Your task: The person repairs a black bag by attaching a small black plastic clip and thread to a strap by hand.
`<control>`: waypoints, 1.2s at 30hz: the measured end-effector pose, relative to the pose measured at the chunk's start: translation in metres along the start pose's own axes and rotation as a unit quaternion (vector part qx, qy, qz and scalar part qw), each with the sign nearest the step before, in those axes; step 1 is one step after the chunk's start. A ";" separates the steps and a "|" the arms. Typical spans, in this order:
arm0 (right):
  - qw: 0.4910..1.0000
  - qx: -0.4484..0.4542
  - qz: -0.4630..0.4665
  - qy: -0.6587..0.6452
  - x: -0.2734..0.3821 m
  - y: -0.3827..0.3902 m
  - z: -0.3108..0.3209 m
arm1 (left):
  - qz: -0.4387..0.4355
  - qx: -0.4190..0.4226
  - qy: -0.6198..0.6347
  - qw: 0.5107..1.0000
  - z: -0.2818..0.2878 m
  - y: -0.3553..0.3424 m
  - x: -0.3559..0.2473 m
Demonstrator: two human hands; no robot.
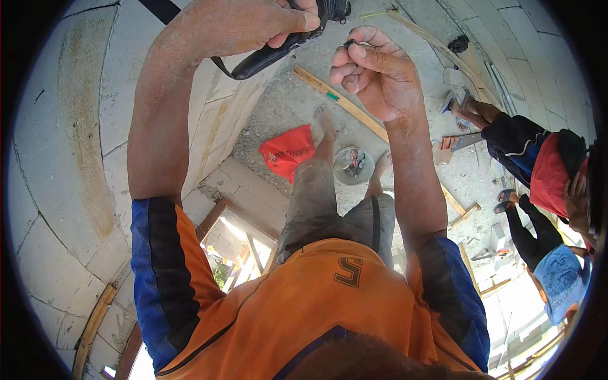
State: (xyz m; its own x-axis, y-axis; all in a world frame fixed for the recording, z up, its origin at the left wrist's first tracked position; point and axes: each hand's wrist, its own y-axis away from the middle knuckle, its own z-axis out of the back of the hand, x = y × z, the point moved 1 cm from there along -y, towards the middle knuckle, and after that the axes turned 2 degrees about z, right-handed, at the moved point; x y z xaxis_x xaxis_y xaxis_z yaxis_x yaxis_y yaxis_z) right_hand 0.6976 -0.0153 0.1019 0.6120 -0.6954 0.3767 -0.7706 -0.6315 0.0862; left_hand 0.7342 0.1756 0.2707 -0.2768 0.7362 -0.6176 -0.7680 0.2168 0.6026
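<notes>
Left hand [253, 25] at 12 o'clock is clenched tight round a black strapped tool [278, 50]. Right hand [373, 76], just beside it at 1 o'clock, is curled nearly closed, pinching a small dark screw-like piece [352, 43] at its fingertips.

Risk, as judged: the piece sits in a fingertip pinch only; a slip would drop it onto the rubble floor [285, 107] far below, near the bare feet.

Containers: round metal bowl [353, 166] on the floor at centre, holding a few small items, kind unclear. Red bag [286, 154] beside it, contents hidden.

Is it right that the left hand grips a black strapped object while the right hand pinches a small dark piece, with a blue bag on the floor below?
Not quite: the bag is red, as the head view shows. The left hand does grip the black strapped object, and the right hand pinches the small dark piece.
</notes>
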 end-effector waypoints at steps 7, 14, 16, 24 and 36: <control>1.000 -0.021 -0.003 0.007 -0.004 0.008 0.006 | 0.055 -0.018 -0.021 0.998 -0.003 -0.001 -0.002; 0.997 -0.059 -0.019 0.033 -0.006 0.018 0.005 | -0.072 0.032 0.013 0.997 0.013 -0.010 0.052; 0.997 -0.067 -0.022 0.038 -0.005 0.021 0.004 | -0.134 0.001 0.026 0.991 0.006 -0.010 0.057; 0.996 -0.080 -0.021 0.041 -0.003 0.023 0.008 | -0.132 0.009 0.014 0.991 0.005 -0.010 0.055; 0.996 -0.090 0.000 -0.005 -0.010 0.022 0.012 | 0.009 0.007 0.094 0.995 -0.003 0.002 0.025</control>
State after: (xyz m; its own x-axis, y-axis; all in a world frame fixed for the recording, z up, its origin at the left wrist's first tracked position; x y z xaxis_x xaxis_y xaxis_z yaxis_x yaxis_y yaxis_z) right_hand 0.6766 -0.0267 0.0892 0.6128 -0.6991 0.3685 -0.7897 -0.5599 0.2510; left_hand 0.7242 0.1926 0.2547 -0.3952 0.6066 -0.6898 -0.7539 0.2149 0.6209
